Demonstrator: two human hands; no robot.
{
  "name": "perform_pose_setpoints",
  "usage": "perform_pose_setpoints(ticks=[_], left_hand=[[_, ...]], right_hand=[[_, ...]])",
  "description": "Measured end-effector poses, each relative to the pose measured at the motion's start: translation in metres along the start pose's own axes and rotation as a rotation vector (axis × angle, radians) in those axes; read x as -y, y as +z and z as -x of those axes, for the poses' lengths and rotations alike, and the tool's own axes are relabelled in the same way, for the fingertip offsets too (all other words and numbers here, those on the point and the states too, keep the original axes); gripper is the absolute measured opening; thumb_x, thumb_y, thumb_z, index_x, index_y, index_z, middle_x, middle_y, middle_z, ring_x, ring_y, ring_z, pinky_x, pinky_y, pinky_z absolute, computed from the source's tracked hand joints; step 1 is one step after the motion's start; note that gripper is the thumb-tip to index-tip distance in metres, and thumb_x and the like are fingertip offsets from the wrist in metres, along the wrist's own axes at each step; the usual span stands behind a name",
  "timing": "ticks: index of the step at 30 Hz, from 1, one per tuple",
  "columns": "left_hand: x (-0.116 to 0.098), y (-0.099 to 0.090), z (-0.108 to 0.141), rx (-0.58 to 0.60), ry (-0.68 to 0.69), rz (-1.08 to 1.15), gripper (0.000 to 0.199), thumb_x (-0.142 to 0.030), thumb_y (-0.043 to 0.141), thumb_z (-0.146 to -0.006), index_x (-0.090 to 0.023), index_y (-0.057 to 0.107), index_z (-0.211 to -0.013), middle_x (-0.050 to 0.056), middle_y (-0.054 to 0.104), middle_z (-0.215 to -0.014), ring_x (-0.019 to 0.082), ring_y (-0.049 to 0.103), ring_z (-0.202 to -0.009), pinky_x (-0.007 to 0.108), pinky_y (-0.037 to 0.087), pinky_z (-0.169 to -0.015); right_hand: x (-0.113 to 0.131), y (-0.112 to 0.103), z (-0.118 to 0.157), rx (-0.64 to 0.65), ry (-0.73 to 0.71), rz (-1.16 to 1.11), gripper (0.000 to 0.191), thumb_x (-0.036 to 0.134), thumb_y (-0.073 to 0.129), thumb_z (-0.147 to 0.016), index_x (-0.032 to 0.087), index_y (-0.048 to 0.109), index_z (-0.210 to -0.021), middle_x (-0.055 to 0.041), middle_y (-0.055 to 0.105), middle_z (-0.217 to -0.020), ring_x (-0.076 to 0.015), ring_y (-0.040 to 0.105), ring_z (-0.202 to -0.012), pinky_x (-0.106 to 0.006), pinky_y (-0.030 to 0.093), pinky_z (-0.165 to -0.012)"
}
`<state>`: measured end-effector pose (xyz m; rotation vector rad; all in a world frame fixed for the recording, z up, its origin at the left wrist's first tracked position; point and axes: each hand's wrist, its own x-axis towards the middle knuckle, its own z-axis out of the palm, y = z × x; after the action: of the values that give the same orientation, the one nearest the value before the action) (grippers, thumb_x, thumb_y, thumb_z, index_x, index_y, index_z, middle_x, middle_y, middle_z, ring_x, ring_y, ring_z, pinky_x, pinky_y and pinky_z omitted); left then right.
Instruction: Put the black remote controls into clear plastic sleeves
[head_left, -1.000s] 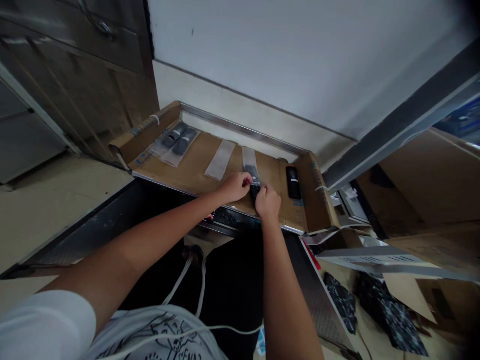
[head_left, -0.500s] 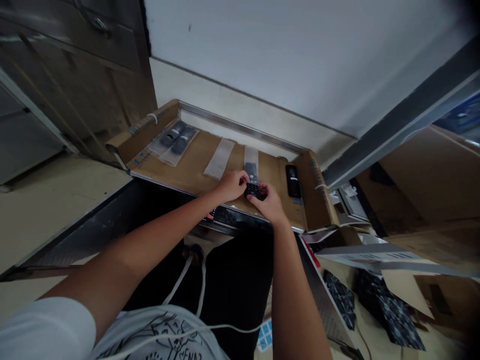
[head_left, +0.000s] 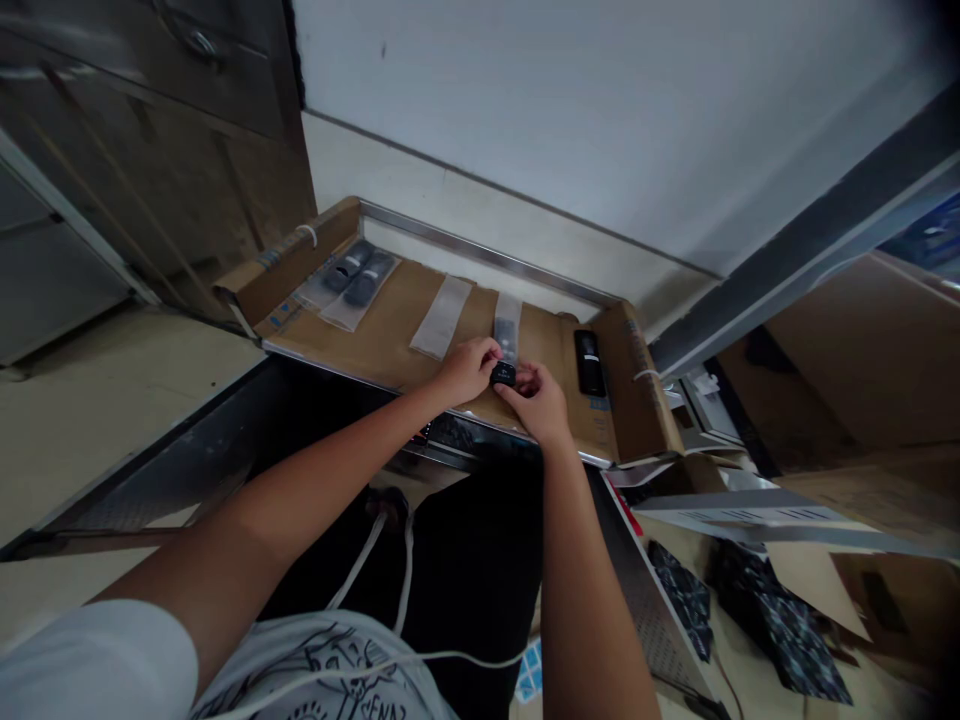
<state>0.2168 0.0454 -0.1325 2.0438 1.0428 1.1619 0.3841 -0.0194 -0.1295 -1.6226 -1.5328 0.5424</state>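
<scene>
A black remote control (head_left: pixel 505 374) lies mostly inside a clear plastic sleeve (head_left: pixel 508 305), its near end sticking out of the sleeve's mouth. My left hand (head_left: pixel 471 370) pinches the sleeve's edge beside the remote. From the other side, the fingers and thumb of my right hand (head_left: pixel 541 402) close on the remote's bare end. Left of my hands lies a flat plastic sleeve (head_left: pixel 441 315) with nothing visible in it. Another black remote (head_left: pixel 590 363), with a white label, rests on the cardboard to the right.
Bagged dark remotes (head_left: pixel 363 287) lie at the left end of the cardboard-lined tray (head_left: pixel 352 350). Folded cardboard walls (head_left: pixel 637 385) rise at both ends. A white panel (head_left: pixel 510 130) stands behind. Cardboard boxes and dark patterned bags (head_left: pixel 780 620) are at lower right.
The remote has slid farther into the sleeve, away from me, so less of its button face shows outside. Both hands stay almost in the same place.
</scene>
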Motion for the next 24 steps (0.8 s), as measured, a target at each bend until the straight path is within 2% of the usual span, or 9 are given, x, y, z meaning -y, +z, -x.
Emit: perform_pose_setpoints(ticks=[9,13,18,24], left_hand=[[-0.003,-0.003,-0.001,0.047,-0.062,0.002,0.016,-0.004,0.056,-0.085,-0.018,0.062,-0.089,0.004,0.07,-0.093,0.017,0.064,-0.088,0.032,0.051,-0.084],[-0.003,-0.004,-0.001,0.061,-0.06,0.015,0.016,-0.004,0.056,-0.086,-0.018,0.062,-0.09,0.004,0.069,-0.093,0.016,0.063,-0.088,0.031,0.05,-0.084],[-0.006,-0.006,0.0,0.061,-0.032,0.017,0.016,-0.004,0.057,-0.086,-0.018,0.062,-0.09,0.004,0.068,-0.095,0.017,0.062,-0.089,0.031,0.049,-0.085],[-0.007,-0.005,0.001,0.061,-0.01,0.014,0.017,-0.002,0.057,-0.086,-0.017,0.062,-0.091,0.004,0.069,-0.096,0.017,0.062,-0.091,0.031,0.049,-0.086]], right_hand=[[0.02,0.009,-0.01,-0.13,0.156,0.332,0.035,0.054,0.073,-0.078,0.022,0.073,-0.094,-0.0028,0.076,-0.082,-0.021,0.068,-0.075,-0.028,0.043,-0.067],[0.029,0.013,-0.018,-0.148,0.237,0.473,0.035,0.057,0.071,-0.079,0.023,0.073,-0.087,-0.0064,0.077,-0.085,-0.0247,0.07,-0.08,-0.03,0.045,-0.067],[0.035,0.019,-0.027,-0.171,0.3,0.605,0.035,0.052,0.069,-0.081,0.02,0.076,-0.093,-0.0163,0.076,-0.091,-0.0315,0.072,-0.089,-0.036,0.051,-0.074],[0.041,0.027,-0.034,-0.199,0.393,0.661,0.046,0.055,0.062,-0.086,0.013,0.078,-0.096,-0.0257,0.074,-0.094,-0.0378,0.073,-0.092,-0.045,0.055,-0.078]])
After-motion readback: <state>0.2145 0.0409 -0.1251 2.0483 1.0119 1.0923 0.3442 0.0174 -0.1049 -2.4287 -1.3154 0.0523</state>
